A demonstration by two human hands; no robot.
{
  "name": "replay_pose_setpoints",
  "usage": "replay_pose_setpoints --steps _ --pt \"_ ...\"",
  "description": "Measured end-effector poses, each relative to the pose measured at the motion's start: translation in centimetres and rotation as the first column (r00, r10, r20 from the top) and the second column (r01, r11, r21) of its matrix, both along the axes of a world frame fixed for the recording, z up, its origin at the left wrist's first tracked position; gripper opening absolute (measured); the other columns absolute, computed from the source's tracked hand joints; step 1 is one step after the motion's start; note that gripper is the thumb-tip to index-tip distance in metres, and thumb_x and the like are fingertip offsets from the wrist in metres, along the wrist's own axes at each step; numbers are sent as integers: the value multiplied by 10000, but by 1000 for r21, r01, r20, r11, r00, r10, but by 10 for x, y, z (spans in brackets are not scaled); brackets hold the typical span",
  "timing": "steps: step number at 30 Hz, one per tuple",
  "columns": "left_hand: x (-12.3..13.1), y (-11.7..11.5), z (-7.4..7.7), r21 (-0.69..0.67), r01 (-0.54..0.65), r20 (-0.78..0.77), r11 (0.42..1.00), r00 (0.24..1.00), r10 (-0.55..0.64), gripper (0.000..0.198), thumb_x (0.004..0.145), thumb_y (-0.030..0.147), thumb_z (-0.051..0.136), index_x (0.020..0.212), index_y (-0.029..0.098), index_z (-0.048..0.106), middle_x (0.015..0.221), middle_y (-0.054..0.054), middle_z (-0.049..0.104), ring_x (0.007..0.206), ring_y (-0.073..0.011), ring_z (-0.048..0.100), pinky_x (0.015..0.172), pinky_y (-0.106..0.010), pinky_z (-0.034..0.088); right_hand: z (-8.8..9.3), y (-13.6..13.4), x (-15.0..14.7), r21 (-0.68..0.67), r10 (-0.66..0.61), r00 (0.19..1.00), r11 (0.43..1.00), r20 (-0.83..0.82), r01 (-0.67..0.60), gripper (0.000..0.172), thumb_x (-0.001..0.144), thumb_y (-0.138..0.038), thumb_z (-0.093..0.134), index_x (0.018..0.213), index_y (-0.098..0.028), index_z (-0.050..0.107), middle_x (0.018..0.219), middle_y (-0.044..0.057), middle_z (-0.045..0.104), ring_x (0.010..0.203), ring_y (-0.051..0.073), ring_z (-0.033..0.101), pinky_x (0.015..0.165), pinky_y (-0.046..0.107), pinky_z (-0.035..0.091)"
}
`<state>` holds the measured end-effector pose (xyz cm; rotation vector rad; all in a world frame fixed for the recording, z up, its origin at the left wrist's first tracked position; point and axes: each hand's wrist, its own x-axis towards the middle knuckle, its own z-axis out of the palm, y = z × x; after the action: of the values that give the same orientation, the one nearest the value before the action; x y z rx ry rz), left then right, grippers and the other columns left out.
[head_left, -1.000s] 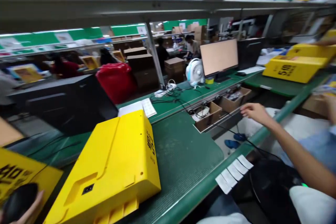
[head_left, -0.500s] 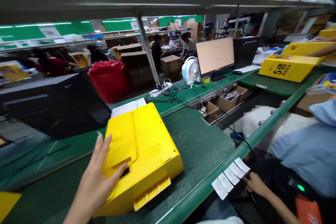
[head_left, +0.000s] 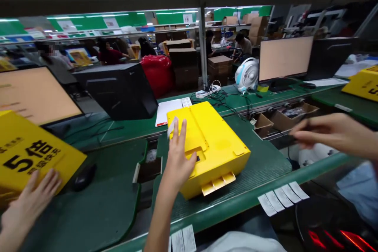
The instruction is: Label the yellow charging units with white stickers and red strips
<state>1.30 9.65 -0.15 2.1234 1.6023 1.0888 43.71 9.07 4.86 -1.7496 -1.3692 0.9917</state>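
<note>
A yellow plastic case [head_left: 218, 141] lies flat on the green belt [head_left: 262, 165] in front of me. My left hand [head_left: 177, 157] rests flat on the case's near left part, fingers stretched out. A small white slip [head_left: 171, 126] shows at its fingertips. My right hand [head_left: 325, 132] hovers at the right above the belt's edge. It is blurred by motion, and its fingers are drawn together in a pinch pointing left. What it pinches I cannot make out. A row of white labels [head_left: 283, 197] sticks to the bench's front edge below it.
At lower left another person's hand [head_left: 29, 201] touches a yellow printed box [head_left: 29, 153], near a black mouse [head_left: 84, 177]. Behind stand a monitor [head_left: 35, 94], a black computer tower [head_left: 118, 90], a fan [head_left: 248, 75], a second monitor [head_left: 285, 57] and cardboard trays [head_left: 283, 116].
The view has swung left. My left hand has slid up the yellow case. My right hand has lifted from the label row to above the belt's edge.
</note>
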Motion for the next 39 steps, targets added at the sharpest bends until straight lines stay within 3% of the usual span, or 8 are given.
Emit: replay_pose_setpoints --steps 1,3,6,10,21,35,37,39 --pt "1 -2 -1 13 6 16 1000 1000 -7 949 847 74 533 1647 369 116 1747 -19 -12 1609 -287 25 1290 -504 190 11 13 -41 33 343 939 939 -3 -343 281 709 -405 869 849 -184 768 679 114 693 549 164 662 511 242 542" --pt "3 -7 -4 47 -27 77 999 997 24 915 855 35 472 1645 360 145 1747 -15 6 1609 -273 44 1294 -486 196 21 34 -122 130 672 740 735 -11 -666 324 846 -467 738 858 -143 738 660 73 695 534 159 666 498 241 539" --pt "-1 -15 -13 62 -179 242 982 957 159 877 886 66 481 1646 348 147 1745 -32 69 1601 -273 141 1285 -472 243 11 56 -210 183 777 628 626 -56 -758 345 823 -460 759 830 -119 710 721 73 739 652 191 734 596 266 594" --pt "-12 -27 -24 11 -324 371 946 880 297 990 871 214 669 1646 378 75 1747 -37 6 1583 -322 213 1269 -519 269 -13 65 -258 155 821 569 569 -49 -808 319 771 -405 818 816 -102 726 732 65 745 656 185 737 601 248 583" --pt "1 -57 -24 -87 -250 424 964 867 263 799 979 473 569 1639 398 126 1747 2 40 1601 -295 147 1288 -522 215 -39 45 -256 91 584 712 794 -390 -602 415 630 -398 936 796 -95 706 705 54 725 649 173 740 613 241 629" --pt "9 -40 -40 -79 -242 320 967 913 254 788 936 283 502 1652 271 173 1746 -43 58 1612 -264 52 1307 -473 108 -39 36 -258 209 632 748 774 -204 -597 129 696 -186 826 773 -124 743 776 58 747 710 186 720 684 288 588" --pt "7 -37 -42 -62 -261 306 963 914 268 812 925 319 536 1651 270 177 1744 -62 65 1611 -286 58 1302 -492 125 -42 16 -241 327 539 820 823 -193 -464 171 759 -212 782 918 -149 779 986 81 761 817 188 720 718 280 583" --pt "6 -34 -43 -79 -277 304 958 908 288 848 908 356 581 1651 289 176 1744 -66 68 1602 -323 116 1290 -511 180 -57 -10 -211 398 228 917 914 -326 -85 283 828 -303 743 1080 -175 755 1117 96 729 817 174 700 655 258 567"
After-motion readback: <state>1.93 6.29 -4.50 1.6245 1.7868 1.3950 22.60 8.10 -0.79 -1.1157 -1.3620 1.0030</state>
